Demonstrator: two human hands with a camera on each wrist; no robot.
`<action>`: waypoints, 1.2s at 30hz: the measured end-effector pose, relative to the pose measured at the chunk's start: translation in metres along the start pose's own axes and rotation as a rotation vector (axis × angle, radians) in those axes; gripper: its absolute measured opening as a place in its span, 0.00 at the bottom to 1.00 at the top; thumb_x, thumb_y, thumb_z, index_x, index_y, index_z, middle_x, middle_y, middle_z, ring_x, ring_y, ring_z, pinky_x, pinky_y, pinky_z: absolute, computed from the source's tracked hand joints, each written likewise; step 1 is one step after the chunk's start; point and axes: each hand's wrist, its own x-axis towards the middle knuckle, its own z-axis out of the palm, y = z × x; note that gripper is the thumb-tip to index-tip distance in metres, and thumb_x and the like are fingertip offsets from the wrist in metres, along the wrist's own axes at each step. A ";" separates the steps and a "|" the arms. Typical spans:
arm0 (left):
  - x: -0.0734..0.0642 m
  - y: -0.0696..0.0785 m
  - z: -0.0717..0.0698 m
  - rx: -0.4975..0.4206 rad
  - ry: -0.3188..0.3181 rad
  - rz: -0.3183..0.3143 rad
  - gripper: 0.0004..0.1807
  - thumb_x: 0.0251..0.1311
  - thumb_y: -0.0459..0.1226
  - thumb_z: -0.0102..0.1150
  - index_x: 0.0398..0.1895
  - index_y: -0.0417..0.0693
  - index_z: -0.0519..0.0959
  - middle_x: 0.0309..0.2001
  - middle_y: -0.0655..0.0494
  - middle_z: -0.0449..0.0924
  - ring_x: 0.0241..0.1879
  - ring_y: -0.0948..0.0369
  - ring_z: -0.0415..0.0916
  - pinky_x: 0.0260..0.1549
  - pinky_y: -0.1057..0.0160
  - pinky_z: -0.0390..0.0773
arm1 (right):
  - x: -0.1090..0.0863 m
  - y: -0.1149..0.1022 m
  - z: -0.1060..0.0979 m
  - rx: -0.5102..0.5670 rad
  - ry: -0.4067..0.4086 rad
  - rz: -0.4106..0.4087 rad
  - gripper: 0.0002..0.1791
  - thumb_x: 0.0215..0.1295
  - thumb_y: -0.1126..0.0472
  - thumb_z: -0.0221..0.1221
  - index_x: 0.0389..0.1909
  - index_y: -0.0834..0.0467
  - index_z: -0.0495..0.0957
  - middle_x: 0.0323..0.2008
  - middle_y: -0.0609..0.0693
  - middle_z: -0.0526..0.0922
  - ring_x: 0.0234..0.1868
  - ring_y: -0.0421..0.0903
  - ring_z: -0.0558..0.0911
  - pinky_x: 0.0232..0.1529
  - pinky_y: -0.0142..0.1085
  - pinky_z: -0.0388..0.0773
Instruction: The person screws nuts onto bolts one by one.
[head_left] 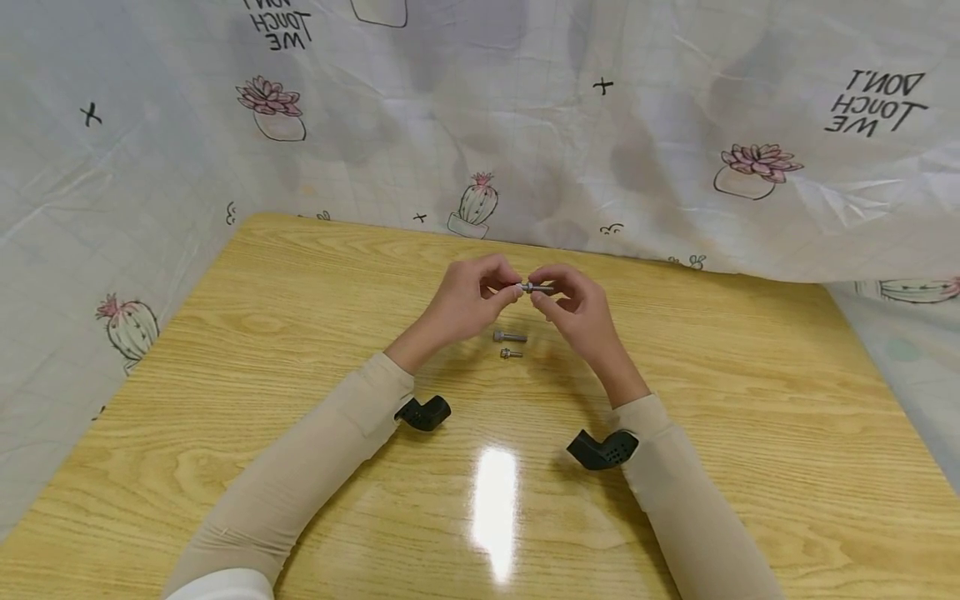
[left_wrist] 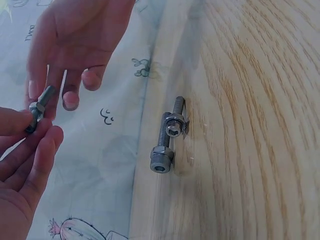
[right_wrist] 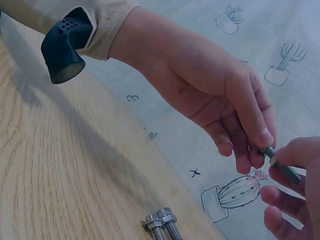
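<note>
Above the table, my left hand (head_left: 474, 292) pinches the head end of a metal bolt (head_left: 544, 289) between thumb and fingers. The bolt lies roughly level, its threaded shank pointing toward the right palm. A hex nut (right_wrist: 273, 160) sits on the shank near the left fingertips. My right hand (head_left: 576, 307) has its thumb and index finger on either side of this nut, pinching it. The left fingers hide the bolt's head. Below the hands lie a longer socket-head bolt (left_wrist: 163, 134) with a nut on it and a shorter bolt (left_wrist: 178, 104), also carrying a nut.
The wooden table (head_left: 337, 517) reflects a bright light near its front. A white sheet (head_left: 525, 125) printed with cacti hangs behind and beside it. Black wrist-camera mounts (head_left: 424, 413) stick out from both beige sleeves.
</note>
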 end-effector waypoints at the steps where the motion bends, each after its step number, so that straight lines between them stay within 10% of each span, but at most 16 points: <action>1: 0.000 0.000 0.000 -0.001 0.001 -0.001 0.02 0.65 0.35 0.59 0.35 0.46 0.80 0.37 0.54 0.83 0.38 0.62 0.81 0.36 0.66 0.81 | 0.000 0.000 0.000 -0.005 -0.004 -0.009 0.12 0.68 0.65 0.58 0.49 0.64 0.77 0.46 0.53 0.79 0.40 0.41 0.80 0.31 0.37 0.80; 8: -0.001 -0.001 0.000 0.008 -0.004 0.038 0.02 0.65 0.36 0.60 0.35 0.47 0.80 0.37 0.54 0.83 0.39 0.63 0.82 0.36 0.67 0.81 | -0.001 0.000 0.001 -0.009 -0.004 -0.006 0.09 0.70 0.65 0.54 0.45 0.66 0.78 0.37 0.48 0.78 0.32 0.51 0.77 0.28 0.39 0.76; 18: -0.001 0.002 0.002 0.002 -0.050 0.090 0.02 0.64 0.34 0.60 0.36 0.46 0.80 0.38 0.53 0.83 0.39 0.63 0.83 0.38 0.68 0.82 | -0.005 -0.024 0.005 -0.083 -0.015 0.031 0.21 0.76 0.65 0.43 0.24 0.70 0.74 0.21 0.65 0.72 0.23 0.53 0.70 0.27 0.35 0.70; 27: -0.002 -0.001 0.000 0.031 -0.003 0.055 0.03 0.65 0.35 0.59 0.35 0.46 0.80 0.36 0.53 0.83 0.37 0.62 0.82 0.34 0.67 0.81 | -0.006 -0.019 0.005 0.006 -0.003 0.037 0.11 0.69 0.69 0.52 0.49 0.71 0.73 0.41 0.50 0.77 0.36 0.45 0.78 0.29 0.35 0.77; 36: 0.001 -0.001 0.001 0.022 0.001 0.044 0.03 0.65 0.36 0.59 0.36 0.47 0.80 0.37 0.54 0.84 0.38 0.63 0.82 0.35 0.66 0.82 | -0.001 0.002 0.001 0.003 -0.012 0.012 0.10 0.70 0.64 0.54 0.46 0.66 0.76 0.38 0.51 0.77 0.33 0.46 0.77 0.28 0.36 0.75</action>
